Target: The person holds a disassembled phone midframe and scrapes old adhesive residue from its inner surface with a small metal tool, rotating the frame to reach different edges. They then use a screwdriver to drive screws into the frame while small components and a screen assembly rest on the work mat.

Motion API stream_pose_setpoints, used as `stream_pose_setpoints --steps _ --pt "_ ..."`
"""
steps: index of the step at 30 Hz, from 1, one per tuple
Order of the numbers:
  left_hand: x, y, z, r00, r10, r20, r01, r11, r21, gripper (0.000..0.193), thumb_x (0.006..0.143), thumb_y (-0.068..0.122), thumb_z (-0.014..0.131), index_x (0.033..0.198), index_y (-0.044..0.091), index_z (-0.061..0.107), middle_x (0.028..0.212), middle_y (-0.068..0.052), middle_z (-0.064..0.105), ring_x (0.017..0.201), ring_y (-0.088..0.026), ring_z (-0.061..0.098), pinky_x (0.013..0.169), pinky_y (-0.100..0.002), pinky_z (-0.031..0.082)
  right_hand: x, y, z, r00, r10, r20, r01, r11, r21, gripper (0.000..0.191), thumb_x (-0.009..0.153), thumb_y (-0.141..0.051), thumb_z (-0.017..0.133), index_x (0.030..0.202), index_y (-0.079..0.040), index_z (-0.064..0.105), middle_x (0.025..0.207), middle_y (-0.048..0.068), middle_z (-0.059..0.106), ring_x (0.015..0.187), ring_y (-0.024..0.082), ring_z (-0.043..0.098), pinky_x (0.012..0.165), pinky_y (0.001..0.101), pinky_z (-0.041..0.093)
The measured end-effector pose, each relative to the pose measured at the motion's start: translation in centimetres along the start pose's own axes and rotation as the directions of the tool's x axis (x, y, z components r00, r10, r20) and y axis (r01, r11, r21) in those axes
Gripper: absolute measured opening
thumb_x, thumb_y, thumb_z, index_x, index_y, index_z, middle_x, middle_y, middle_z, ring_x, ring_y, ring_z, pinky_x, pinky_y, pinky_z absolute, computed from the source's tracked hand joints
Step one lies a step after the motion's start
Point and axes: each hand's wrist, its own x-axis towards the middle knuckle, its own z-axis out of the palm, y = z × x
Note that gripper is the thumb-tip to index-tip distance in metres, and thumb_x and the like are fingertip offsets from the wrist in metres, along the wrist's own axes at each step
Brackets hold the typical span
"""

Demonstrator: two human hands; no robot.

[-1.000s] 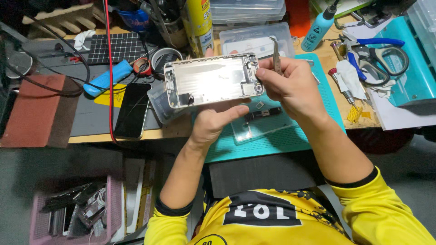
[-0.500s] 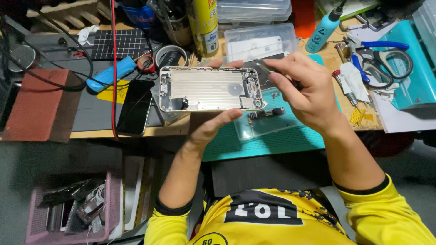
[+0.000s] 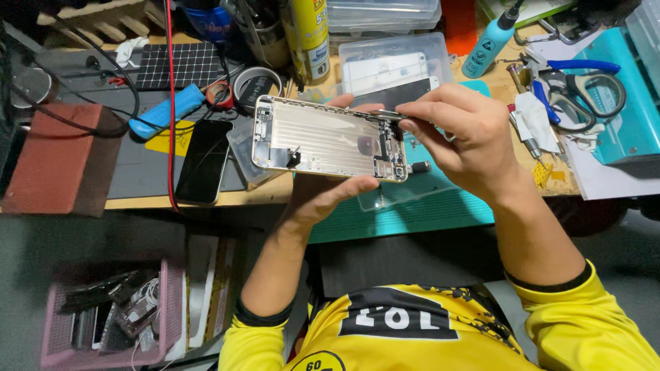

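Observation:
My left hand (image 3: 328, 194) holds an opened silver phone housing (image 3: 323, 137) from below, inner side up, above the desk's front edge. My right hand (image 3: 457, 134) pinches metal tweezers (image 3: 383, 115), whose tips reach down into the housing's right end near the small parts there. A green cutting mat (image 3: 412, 213) and a clear plastic tray (image 3: 419, 189) lie under both hands. A black phone screen (image 3: 203, 161) rests flat on the desk to the left of the housing.
A blue-handled tool (image 3: 168, 110), tape rolls (image 3: 254, 86), a yellow spray can (image 3: 308, 38) and clear boxes (image 3: 395, 65) crowd the back. Scissors and pliers (image 3: 584, 86) sit on a teal box at right. A pink basket (image 3: 113, 312) of parts stands on the floor at left.
The housing dropped lower and shifted left, tilting slightly. My right hand brought the tweezers from upright beside the housing down onto its right end.

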Motion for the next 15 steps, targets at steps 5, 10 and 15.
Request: stream_pose_setpoints --steps 5,10,15 --pt "-0.06 0.39 -0.01 1.000 -0.002 0.010 0.002 1.000 0.015 0.098 0.089 0.014 0.090 0.162 0.007 0.025 0.156 -0.017 0.047 0.142 -0.023 0.051 0.121 -0.037 0.048 -0.02 -0.08 0.04 1.000 -0.003 0.000 0.003 1.000 -0.014 0.015 0.096 -0.001 0.081 0.109 -0.002 0.074 0.095 0.009 0.070 0.081 0.021 0.065 0.068 0.0319 0.049" --pt "-0.02 0.60 0.04 1.000 -0.025 -0.002 0.025 1.000 0.016 0.102 0.087 0.016 0.091 0.164 0.006 0.024 0.155 -0.018 0.048 0.140 -0.024 0.052 0.121 -0.037 0.049 -0.01 -0.06 0.07 1.000 -0.010 -0.002 0.010 1.000 -0.018 0.014 0.095 0.000 0.081 0.108 -0.002 0.075 0.095 0.009 0.070 0.082 0.022 0.065 0.070 0.0324 0.049" --pt "0.06 0.49 0.07 1.000 -0.008 0.001 0.008 0.999 0.053 0.101 0.088 0.019 0.090 0.164 0.006 0.025 0.154 -0.018 0.049 0.140 -0.024 0.054 0.120 -0.037 0.050 -0.10 0.22 0.08 1.000 -0.002 -0.002 0.002 1.000 -0.006 0.016 0.094 0.001 0.081 0.108 -0.001 0.075 0.094 0.009 0.070 0.081 0.022 0.065 0.069 0.0319 0.049"
